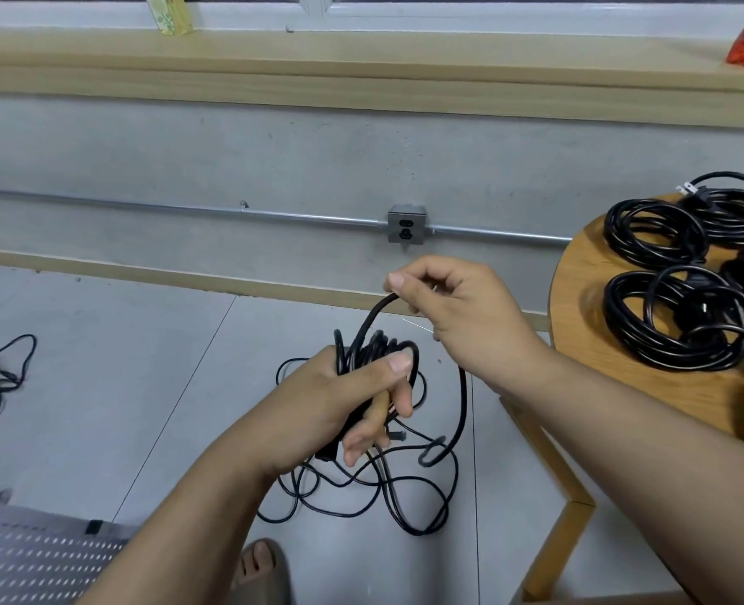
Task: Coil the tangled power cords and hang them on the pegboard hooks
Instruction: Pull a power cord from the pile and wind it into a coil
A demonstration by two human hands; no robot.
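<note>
In two hands, one cord

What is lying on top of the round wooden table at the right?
On the round wooden table lie several coiled black power cords, one with its plug showing. The frame edge cuts off the table's right part, so anything there is unseen.

A plain utility or workshop-like room. The far wall is bare grey concrete, with exposed metal conduit running along it into a surface-mounted steel outlet box. Above runs a long wooden window ledge. The floor is large grey tiles. A perforated metal pegboard lies near left, and a round wooden table stands right.
</note>
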